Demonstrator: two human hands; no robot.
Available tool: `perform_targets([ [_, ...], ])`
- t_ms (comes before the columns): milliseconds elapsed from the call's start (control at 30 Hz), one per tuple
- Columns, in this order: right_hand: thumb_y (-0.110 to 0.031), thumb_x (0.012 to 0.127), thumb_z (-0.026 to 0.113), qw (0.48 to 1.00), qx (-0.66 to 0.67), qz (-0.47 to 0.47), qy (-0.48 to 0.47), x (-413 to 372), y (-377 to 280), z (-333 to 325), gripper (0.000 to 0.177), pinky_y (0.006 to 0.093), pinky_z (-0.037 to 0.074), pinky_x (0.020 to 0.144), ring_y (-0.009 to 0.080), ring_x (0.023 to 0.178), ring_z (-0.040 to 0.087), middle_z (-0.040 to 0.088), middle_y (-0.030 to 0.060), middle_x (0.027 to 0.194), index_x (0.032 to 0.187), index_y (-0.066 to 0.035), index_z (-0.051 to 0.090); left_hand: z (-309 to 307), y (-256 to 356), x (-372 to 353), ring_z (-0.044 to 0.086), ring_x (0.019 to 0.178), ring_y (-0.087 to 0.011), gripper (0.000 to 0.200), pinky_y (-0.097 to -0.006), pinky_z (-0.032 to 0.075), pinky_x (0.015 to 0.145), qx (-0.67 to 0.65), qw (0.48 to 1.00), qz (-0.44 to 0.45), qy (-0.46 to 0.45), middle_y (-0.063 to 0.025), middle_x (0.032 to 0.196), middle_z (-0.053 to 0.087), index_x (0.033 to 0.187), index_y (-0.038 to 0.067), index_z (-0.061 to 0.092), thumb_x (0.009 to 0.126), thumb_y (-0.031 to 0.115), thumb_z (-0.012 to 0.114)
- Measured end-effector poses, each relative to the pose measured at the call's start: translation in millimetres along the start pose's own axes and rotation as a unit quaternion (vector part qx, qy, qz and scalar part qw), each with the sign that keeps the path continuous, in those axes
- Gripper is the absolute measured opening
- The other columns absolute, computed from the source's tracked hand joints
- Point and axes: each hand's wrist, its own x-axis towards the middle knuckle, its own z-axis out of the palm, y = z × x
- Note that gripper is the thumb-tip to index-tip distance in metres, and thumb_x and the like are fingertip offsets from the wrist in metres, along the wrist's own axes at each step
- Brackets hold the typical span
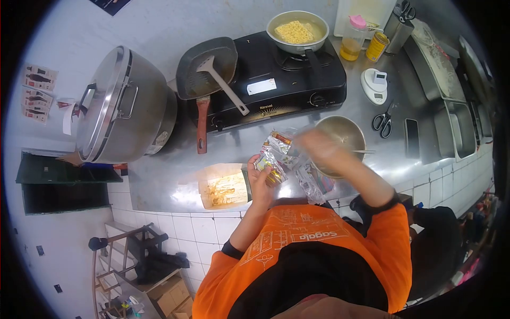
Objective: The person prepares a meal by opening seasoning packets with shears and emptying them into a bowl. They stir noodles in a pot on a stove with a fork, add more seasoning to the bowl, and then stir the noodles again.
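My left hand (259,179) is closed around silver foil sachets (273,159), printed with coloured patches, above the steel counter's front edge. My right hand (317,144) is smeared by motion over the left side of a metal bowl (353,130); its fingers cannot be made out. A thin utensil handle (365,152) sticks out over the bowl's right rim. Below and between my hands lies a crumpled clear and silver wrapper (311,182). Left of my left hand is an open paper food box (226,186) with orange-brown smears inside.
On the black two-burner stove (265,77) stand a pot with a noodle block (295,32) and a square pan (199,80) bearing a slotted spatula (218,80). A large steel pot (119,106) is leftmost. Scissors (382,123), a phone (411,138) and a scale (373,87) lie right.
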Motion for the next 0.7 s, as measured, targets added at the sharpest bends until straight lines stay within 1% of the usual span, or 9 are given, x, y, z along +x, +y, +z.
perform_targets([
  [67, -0.011, 0.084, 0.056, 0.941, -0.047, 0.116, -0.313, 49, -15, 50, 0.024, 0.0408, 0.047, 0.088, 0.0320, 0.099, 0.059, 0.062, 0.0158, 0.104, 0.106, -0.004, 0.060, 5, 20, -7, 0.061, 0.077, -0.0215, 0.046, -0.0379, 0.055, 0.066, 0.015, 0.999, 0.038, -0.011, -0.0111, 0.094, 0.057, 0.123, 0.012, 0.032, 0.083, 0.003, 0.053],
  [133, -0.011, 0.076, 0.064, 0.907, -0.090, 0.147, -0.384, 78, -18, 83, 0.030, 0.0395, 0.052, 0.080, 0.0327, 0.099, 0.063, 0.063, 0.0174, 0.109, 0.105, -0.003, 0.064, -3, 35, -14, 0.061, 0.077, -0.0212, 0.046, -0.0381, 0.055, 0.067, 0.019, 0.998, 0.048, -0.030, -0.0105, 0.093, 0.057, 0.123, 0.012, 0.032, 0.083, 0.003, 0.053],
  [267, -0.012, 0.079, 0.061, 0.879, -0.154, 0.223, -0.393, 100, -30, 90, 0.033, 0.0388, 0.053, 0.080, 0.0319, 0.101, 0.062, 0.062, 0.0172, 0.113, 0.111, -0.002, 0.062, -1, 56, -32, 0.063, 0.075, -0.0185, 0.048, -0.0366, 0.056, 0.067, 0.015, 0.998, 0.044, -0.044, -0.0090, 0.091, 0.059, 0.124, 0.011, 0.031, 0.083, 0.003, 0.055],
  [333, -0.017, 0.075, 0.066, 0.863, -0.149, 0.319, -0.361, 100, -31, 106, 0.036, 0.0384, 0.052, 0.082, 0.0307, 0.102, 0.063, 0.063, 0.0170, 0.111, 0.107, -0.001, 0.064, -2, 57, -40, 0.063, 0.078, -0.0169, 0.048, -0.0341, 0.056, 0.063, 0.010, 0.999, 0.026, -0.041, -0.0099, 0.093, 0.058, 0.125, 0.010, 0.029, 0.085, 0.001, 0.053],
  [500, -0.020, 0.077, 0.062, 0.869, -0.120, 0.325, -0.352, 97, -39, 79, 0.031, 0.0391, 0.051, 0.082, 0.0314, 0.102, 0.062, 0.063, 0.0177, 0.109, 0.105, -0.006, 0.065, -13, 49, -41, 0.063, 0.080, -0.0161, 0.044, -0.0295, 0.057, 0.059, 0.009, 0.999, 0.041, -0.035, -0.0103, 0.096, 0.058, 0.125, 0.007, 0.029, 0.088, 0.002, 0.053],
  [567, -0.020, 0.079, 0.059, 0.880, -0.108, 0.323, -0.330, 98, -45, 62, 0.029, 0.0393, 0.051, 0.082, 0.0320, 0.102, 0.061, 0.063, 0.0179, 0.108, 0.104, -0.008, 0.066, -26, 39, -31, 0.063, 0.081, -0.0171, 0.041, -0.0291, 0.056, 0.059, 0.037, 0.997, 0.060, 0.013, -0.0120, 0.099, 0.058, 0.124, 0.004, 0.029, 0.090, 0.004, 0.053],
  [633, -0.016, 0.077, 0.062, 0.898, -0.108, 0.393, -0.165, 91, -65, 33, 0.022, 0.0411, 0.049, 0.085, 0.0318, 0.098, 0.062, 0.063, 0.0176, 0.107, 0.097, -0.008, 0.066, -22, 44, -29, 0.063, 0.080, -0.0171, 0.039, -0.0290, 0.055, 0.059, 0.032, 0.998, 0.060, 0.016, -0.0126, 0.101, 0.058, 0.123, 0.003, 0.030, 0.091, 0.004, 0.053],
  [667, -0.016, 0.077, 0.062, 0.898, -0.111, 0.393, -0.164, 87, -77, 14, 0.022, 0.0411, 0.049, 0.085, 0.0318, 0.098, 0.062, 0.063, 0.0176, 0.107, 0.097, -0.008, 0.066, -20, 46, -28, 0.063, 0.080, -0.0171, 0.037, -0.0289, 0.054, 0.060, 0.032, 0.998, 0.056, 0.018, -0.0131, 0.103, 0.057, 0.122, 0.002, 0.031, 0.091, 0.005, 0.052],
  [700, -0.015, 0.076, 0.062, 0.929, -0.090, 0.344, -0.100, 83, -89, -7, 0.020, 0.0409, 0.049, 0.082, 0.0318, 0.093, 0.063, 0.064, 0.0154, 0.103, 0.094, -0.008, 0.066, -22, 40, -26, 0.062, 0.083, -0.0172, 0.035, -0.0299, 0.054, 0.064, 0.032, 0.998, 0.048, 0.021, -0.0125, 0.108, 0.056, 0.122, 0.004, 0.031, 0.094, 0.009, 0.050],
])
